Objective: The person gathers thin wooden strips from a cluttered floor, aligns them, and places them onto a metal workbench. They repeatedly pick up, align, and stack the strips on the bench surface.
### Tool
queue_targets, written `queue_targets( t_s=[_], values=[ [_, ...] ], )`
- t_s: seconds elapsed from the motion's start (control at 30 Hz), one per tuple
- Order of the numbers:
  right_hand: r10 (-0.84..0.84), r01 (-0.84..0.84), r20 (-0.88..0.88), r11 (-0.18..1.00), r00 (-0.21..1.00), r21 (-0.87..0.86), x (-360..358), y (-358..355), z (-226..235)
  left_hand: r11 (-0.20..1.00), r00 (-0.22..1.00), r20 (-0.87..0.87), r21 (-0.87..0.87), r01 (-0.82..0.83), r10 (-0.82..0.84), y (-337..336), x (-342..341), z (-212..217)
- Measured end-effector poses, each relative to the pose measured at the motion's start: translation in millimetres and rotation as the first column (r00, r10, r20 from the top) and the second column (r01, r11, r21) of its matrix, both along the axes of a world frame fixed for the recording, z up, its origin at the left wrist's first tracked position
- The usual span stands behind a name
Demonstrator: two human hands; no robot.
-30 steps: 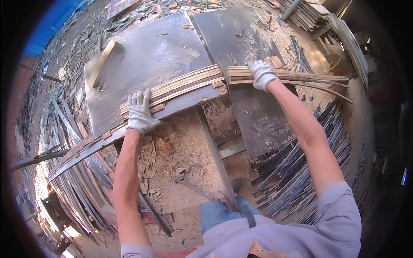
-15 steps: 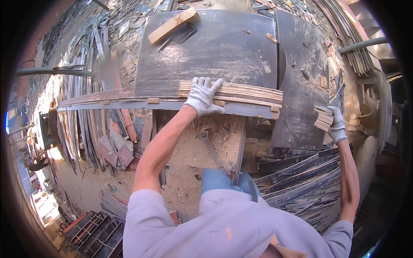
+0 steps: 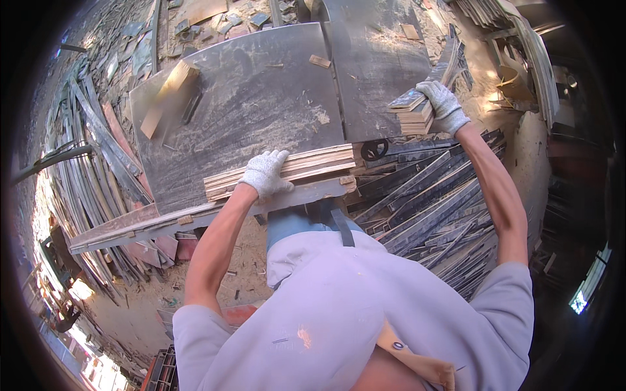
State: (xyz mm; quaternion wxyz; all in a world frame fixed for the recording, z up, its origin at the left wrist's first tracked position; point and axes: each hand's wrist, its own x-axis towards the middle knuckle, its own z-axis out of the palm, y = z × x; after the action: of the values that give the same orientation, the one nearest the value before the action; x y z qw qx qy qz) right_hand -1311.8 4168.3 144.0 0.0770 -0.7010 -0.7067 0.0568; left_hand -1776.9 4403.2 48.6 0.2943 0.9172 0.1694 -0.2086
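My left hand (image 3: 266, 174), in a pale knitted glove, lies across a stack of long plywood strips (image 3: 319, 163) at the near edge of a dark worktable (image 3: 248, 91). Its fingertips reach over the far side of the stack and its thumb lies along the near side. A grey straight rail (image 3: 300, 195) runs in front of these strips. To the right, my gloved right hand (image 3: 445, 106) grips a stack of plywood pieces (image 3: 414, 120) by the table's near right corner. Their layered ends face left; my fingers cover part of them.
A wooden block (image 3: 168, 98) lies at the table's far left, and a small wood chip (image 3: 319, 61) by the gap between the panels. Many dark strips (image 3: 424, 189) are heaped below on the right. Long slats (image 3: 85, 163) lie piled on the left.
The view has turned and shifted, so the table appears farther left and lower. My body is closer to the rail. Both hands keep their stacks; the wrench beneath the table has gone from sight.
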Motion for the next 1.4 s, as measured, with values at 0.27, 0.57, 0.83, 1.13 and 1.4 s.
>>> queue_targets(
  t_s=[0.27, 0.57, 0.83, 1.13, 1.4],
  values=[
    [-0.019, 0.021, 0.020, 0.997, 1.000, -0.078, -10.1, 58.2, 20.9, 0.937, 0.961, 0.244, 0.287, -0.200, 0.130, 133.4, -55.3, -19.2],
    [0.050, -0.024, 0.153, 0.985, 0.987, -0.170, -130.6, 103.2, 4.6, 0.215, 0.473, -0.080, -0.816, -0.537, 0.877, -28.6, 38.3, 54.5],
    [0.216, -0.262, -0.243, 0.949, 0.946, -0.176, -214.6, 128.1, -22.2, -0.274, -0.098, -0.267, -0.780, -0.562, 0.959, -75.4, 32.6, 1.3],
    [-0.456, -0.440, -0.676, 0.524, 0.578, -0.729, -163.5, 189.3, -43.4, -0.026, -0.061, 0.017, -0.764, -0.644, 0.998, -101.8, 26.3, 9.5],
    [-0.513, -0.183, -0.636, 0.678, 0.576, -0.712, -168.4, 227.9, -43.8, -0.145, -0.159, -0.062, -0.792, -0.593, 0.985, -101.6, 37.4, 22.3]
  ],
)
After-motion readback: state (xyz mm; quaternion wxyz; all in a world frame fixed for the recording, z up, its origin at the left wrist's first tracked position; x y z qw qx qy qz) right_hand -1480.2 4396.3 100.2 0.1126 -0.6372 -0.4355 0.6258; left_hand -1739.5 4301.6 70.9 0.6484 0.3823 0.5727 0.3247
